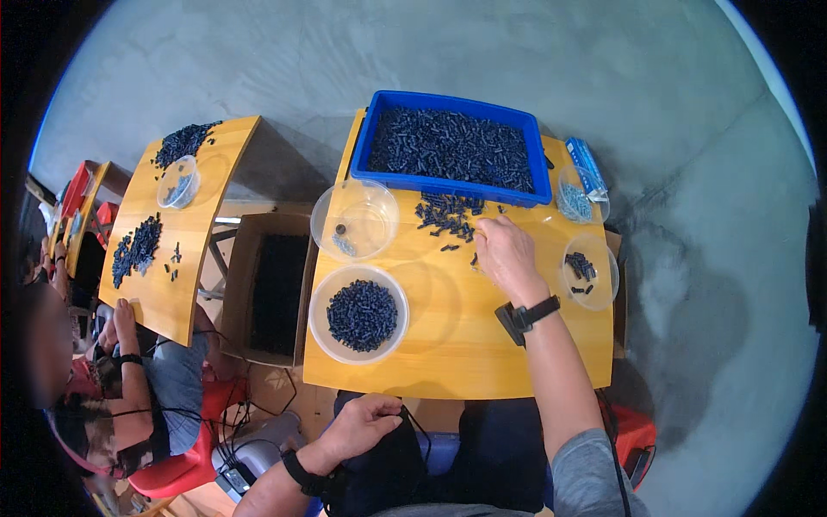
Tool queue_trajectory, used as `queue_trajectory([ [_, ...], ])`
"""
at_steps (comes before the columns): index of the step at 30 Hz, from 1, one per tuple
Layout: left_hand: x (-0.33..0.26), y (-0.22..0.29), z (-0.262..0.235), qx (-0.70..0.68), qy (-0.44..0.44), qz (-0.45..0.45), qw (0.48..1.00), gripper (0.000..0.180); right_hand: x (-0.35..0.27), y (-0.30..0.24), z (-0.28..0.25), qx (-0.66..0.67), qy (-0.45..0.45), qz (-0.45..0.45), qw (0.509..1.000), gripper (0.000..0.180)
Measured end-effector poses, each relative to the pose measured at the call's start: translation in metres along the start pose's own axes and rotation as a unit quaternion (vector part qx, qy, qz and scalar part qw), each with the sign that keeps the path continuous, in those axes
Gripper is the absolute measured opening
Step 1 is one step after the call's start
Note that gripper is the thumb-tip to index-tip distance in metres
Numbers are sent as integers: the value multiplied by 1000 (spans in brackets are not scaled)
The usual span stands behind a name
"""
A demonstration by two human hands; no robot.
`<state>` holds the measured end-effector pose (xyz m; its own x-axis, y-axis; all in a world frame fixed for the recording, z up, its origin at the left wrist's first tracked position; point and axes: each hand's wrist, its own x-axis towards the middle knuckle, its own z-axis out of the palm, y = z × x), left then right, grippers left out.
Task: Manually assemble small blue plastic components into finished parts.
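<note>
Bin (448, 184) and white bowl (359, 357) contain black parts (452, 148). Right hand (506, 252): fingers bent, beside loose parts (444, 213). Left hand (363, 426): fingers half-curled. Cannot tell grip contents.

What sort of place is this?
Probably a small workshop for manual work: a blue bin of small dark pieces, similar piles on a neighbouring table, and a co-worker seated there.
</note>
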<state>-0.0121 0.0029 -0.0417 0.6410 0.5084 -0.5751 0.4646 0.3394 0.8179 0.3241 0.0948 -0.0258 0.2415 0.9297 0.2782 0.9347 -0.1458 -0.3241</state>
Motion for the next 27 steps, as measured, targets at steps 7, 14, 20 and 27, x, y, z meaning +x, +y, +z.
queue_trajectory([
  [7, 2, -11, 1, -55, 8, 23, 998, 31, 18, 3, 23, -15, -34, 11, 999, 13],
  [14, 3, -7, -2, -54, -5, 15, 998, 28, 22, 2, 24, -18, -50, 27, 998, 18],
  [20, 2, -3, -3, -56, -5, 2, 998, 27, 27, -4, 23, -19, -53, 50, 997, 18],
  [27, 2, 0, -3, -54, 4, 1, 999, 25, 30, 1, 30, -26, -27, 49, 998, 15],
])
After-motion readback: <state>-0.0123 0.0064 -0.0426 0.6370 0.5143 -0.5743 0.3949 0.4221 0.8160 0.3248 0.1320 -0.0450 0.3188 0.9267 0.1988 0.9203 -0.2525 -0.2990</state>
